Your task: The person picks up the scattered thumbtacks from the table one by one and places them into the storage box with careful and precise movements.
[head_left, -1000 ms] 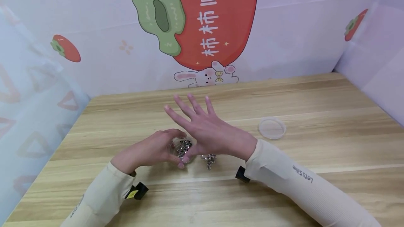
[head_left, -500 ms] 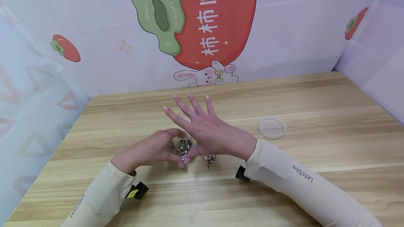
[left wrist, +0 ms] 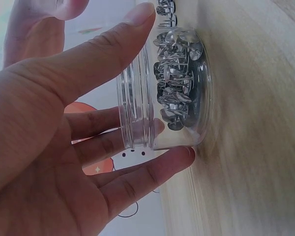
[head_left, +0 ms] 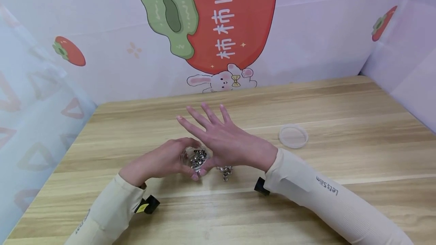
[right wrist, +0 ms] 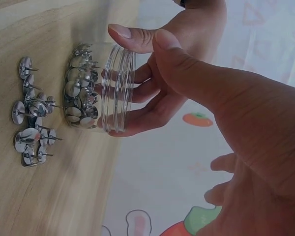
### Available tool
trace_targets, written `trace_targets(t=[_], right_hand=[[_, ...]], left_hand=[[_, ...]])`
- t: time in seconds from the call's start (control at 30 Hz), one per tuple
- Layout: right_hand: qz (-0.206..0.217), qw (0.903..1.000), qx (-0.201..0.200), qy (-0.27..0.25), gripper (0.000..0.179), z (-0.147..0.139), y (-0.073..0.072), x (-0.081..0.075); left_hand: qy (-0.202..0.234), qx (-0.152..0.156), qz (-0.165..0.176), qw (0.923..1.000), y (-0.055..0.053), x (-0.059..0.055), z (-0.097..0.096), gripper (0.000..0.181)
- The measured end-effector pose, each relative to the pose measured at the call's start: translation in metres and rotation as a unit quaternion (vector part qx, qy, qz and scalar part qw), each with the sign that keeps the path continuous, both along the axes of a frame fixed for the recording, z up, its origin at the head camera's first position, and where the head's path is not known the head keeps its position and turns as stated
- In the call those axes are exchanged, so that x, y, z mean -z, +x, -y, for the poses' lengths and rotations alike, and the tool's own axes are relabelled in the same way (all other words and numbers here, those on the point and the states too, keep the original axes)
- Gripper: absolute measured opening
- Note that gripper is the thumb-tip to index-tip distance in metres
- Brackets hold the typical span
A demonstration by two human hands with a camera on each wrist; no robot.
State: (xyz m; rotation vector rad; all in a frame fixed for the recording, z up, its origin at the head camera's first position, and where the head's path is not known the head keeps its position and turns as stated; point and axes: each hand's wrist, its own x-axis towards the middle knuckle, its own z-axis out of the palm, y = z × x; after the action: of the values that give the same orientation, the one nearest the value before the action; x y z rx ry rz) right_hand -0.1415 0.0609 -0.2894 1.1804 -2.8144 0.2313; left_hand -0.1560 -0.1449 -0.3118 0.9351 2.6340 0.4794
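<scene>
So I'm standing here watching somebody with a little clear jar (right wrist: pixel 119 88) full of shiny metal thumbtacks (left wrist: pixel 174 76), and the left hand (head_left: pixel 167 158) has it: thumb on the near side, fingers wrapped around the far side, a pretty snug grip. Jar's roughly upright, left of the middle of the wooden table (head_left: pixel 245 214), mouth facing up. Honestly can't tell if its base is touching the wood. The right hand (head_left: pixel 226 143) is spread wide, fingers straight and fanned out, with nothing in its grasp. Its thumb comes in right by the jar's rim, close to the left thumb, but whether it's actually touching I couldn't say. Just beside the jar, kinda under that right hand, there's a small pile of loose tacks (right wrist: pixel 29 137) lying on the table, a bunch of them heads down with pins poking up. Then well off to the right there's a shallow, see-through round lid (head_left: pixel 293 136) lying on the wood. Both arms have cream sleeves (head_left: pixel 327 196), and the wall (head_left: pixel 306 44) behind has a giant cartoon persimmon (head_left: pixel 252 14) with a bunny under it.
</scene>
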Motion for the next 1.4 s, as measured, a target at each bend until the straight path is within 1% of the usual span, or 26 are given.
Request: trace_targets(t=[0.13,0.27,0.33,0.53,0.67,0.73,0.83,0.93,1.03,1.07,1.13,1.2,1.4], right_hand=[[0.008,0.9999,-0.005,0.010,0.120,-0.003,0.002,-0.002],[0.010,0.9999,-0.005,0.008,0.110,-0.012,0.005,-0.003],[0.010,0.9999,0.001,0.005,0.105,-0.019,0.006,-0.002],[0.037,0.9988,0.032,-0.002,0.092,-0.044,0.008,0.004],[0.035,0.9988,0.033,-0.005,0.082,-0.052,0.006,0.006],[0.038,0.9988,0.031,-0.001,0.072,-0.053,0.005,0.006],[0.050,0.9983,0.027,0.010,0.049,-0.051,0.004,0.008],[0.069,0.9974,0.016,0.015,0.026,-0.049,0.003,0.014],[0.070,0.9973,-0.001,0.021,0.005,-0.047,0.002,0.021],[0.069,0.9974,-0.004,0.022,0.003,-0.047,0.002,0.023],[0.065,0.9976,-0.009,0.023,0.011,-0.046,0.001,0.027],[0.061,0.9978,-0.010,0.027,0.015,-0.046,0.001,0.029],[0.053,0.9977,-0.014,0.040,0.014,-0.042,0.000,0.037]], left_hand=[[-0.002,-0.007,0.005,1.0000,0.000,0.000,-0.002,0.079],[-0.001,-0.011,0.013,0.9999,0.000,0.000,-0.001,0.080],[-0.002,-0.015,0.014,0.9998,0.001,-0.001,-0.001,0.079],[-0.004,-0.033,0.024,0.9992,0.003,-0.002,0.000,0.078],[-0.003,-0.029,0.020,0.9994,0.004,-0.003,0.002,0.080],[-0.002,-0.027,0.021,0.9994,0.003,-0.002,0.002,0.080],[0.000,-0.029,0.026,0.9993,0.003,-0.001,0.001,0.080],[-0.002,-0.032,0.030,0.9991,0.003,0.000,0.000,0.080],[-0.005,-0.032,0.028,0.9991,0.002,0.000,-0.001,0.080],[-0.006,-0.030,0.026,0.9992,0.001,0.001,-0.001,0.080],[-0.006,-0.026,0.021,0.9994,0.001,0.001,-0.002,0.081],[-0.006,-0.022,0.016,0.9996,0.000,0.001,-0.002,0.082],[-0.004,-0.020,0.015,0.9997,0.002,-0.001,0.000,0.083]])
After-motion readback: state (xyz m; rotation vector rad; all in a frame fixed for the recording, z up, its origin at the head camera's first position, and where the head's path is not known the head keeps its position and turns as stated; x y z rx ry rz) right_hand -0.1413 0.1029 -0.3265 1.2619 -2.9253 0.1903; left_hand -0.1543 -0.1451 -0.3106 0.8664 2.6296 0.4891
